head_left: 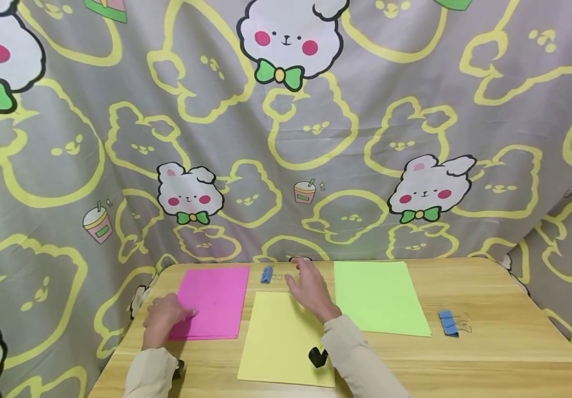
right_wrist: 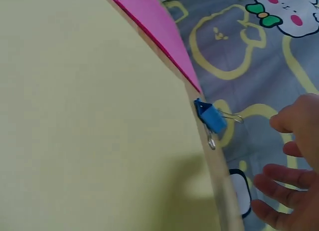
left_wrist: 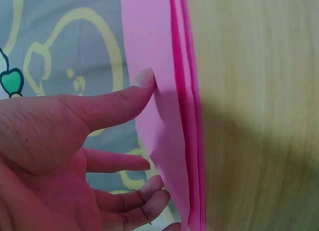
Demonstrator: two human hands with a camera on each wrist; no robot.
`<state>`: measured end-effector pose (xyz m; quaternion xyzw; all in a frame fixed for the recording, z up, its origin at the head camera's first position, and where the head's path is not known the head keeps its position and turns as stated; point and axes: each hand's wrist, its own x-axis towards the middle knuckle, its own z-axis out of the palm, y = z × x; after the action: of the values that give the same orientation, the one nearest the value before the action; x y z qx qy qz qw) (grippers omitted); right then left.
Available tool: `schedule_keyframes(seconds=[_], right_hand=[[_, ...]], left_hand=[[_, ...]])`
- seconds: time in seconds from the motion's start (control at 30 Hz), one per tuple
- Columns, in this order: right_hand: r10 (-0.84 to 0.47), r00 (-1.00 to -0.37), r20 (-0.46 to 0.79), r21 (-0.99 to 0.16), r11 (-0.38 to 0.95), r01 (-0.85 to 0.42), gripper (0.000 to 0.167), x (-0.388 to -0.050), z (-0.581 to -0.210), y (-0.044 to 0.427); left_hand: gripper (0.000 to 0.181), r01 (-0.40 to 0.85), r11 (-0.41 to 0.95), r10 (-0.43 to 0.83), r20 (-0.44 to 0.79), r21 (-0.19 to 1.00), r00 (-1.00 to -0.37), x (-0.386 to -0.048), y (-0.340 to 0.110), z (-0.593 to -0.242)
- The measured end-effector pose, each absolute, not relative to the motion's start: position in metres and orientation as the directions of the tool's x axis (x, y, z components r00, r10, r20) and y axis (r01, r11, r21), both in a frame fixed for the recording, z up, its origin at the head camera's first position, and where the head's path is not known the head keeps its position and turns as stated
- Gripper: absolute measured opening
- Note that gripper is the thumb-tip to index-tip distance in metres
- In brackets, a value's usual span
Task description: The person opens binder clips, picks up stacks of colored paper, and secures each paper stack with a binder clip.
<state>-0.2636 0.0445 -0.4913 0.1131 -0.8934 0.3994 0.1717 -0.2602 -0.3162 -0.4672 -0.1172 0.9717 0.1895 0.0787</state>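
Observation:
My left hand point(head_left: 166, 312) is at the left edge of a stack of pink paper point(head_left: 216, 298). In the left wrist view its thumb lies over the pink sheets point(left_wrist: 152, 21), with the other fingers spread loosely by their edge. Above the far edge of the yellow paper point(head_left: 281, 342), my right hand point(head_left: 310, 287) reaches toward a blue binder clip point(head_left: 266, 274). The right wrist view has that hand point(right_wrist: 294, 176) with parted fingers, apart from the clip point(right_wrist: 212, 116).
Light green paper point(head_left: 380, 298) lies right of the yellow paper. Another blue binder clip point(head_left: 448, 323) sits farther right on the wooden table point(head_left: 494, 354). A patterned curtain point(head_left: 325, 221) hangs behind the table and at both sides.

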Motion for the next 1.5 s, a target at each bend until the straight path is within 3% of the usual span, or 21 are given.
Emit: schedule_keyframes(seconds=[0.43, 0.93, 1.1, 1.3, 1.5], right_hand=[[-0.057, -0.938, 0.343, -0.715, 0.632, -0.299, 0.041, -0.284, -0.497, 0.022], [-0.009, -0.981, 0.191, -0.764, 0.626, -0.155, 0.041, -0.307, -0.491, 0.006], [0.025, -0.981, 0.193, -0.761, 0.635, -0.134, 0.035, -0.312, -0.487, 0.005], [0.026, -0.978, 0.205, -0.748, 0.648, -0.140, 0.016, -0.315, -0.487, 0.001], [-0.010, -0.988, 0.152, -0.760, 0.638, -0.123, 0.042, -0.316, -0.485, -0.001]], left_hand=[[0.064, -0.279, 0.873, -0.217, -0.194, 0.400, -0.957, -0.258, -0.313, -0.466], [0.072, -0.352, 0.855, -0.287, -0.219, 0.380, -0.933, -0.260, -0.304, -0.463], [0.071, -0.330, 0.859, -0.272, -0.197, 0.392, -0.942, -0.262, -0.300, -0.466], [0.069, -0.255, 0.891, -0.222, -0.131, 0.375, -0.966, -0.264, -0.302, -0.469], [0.076, -0.291, 0.870, -0.254, -0.146, 0.398, -0.956, -0.262, -0.306, -0.471]])
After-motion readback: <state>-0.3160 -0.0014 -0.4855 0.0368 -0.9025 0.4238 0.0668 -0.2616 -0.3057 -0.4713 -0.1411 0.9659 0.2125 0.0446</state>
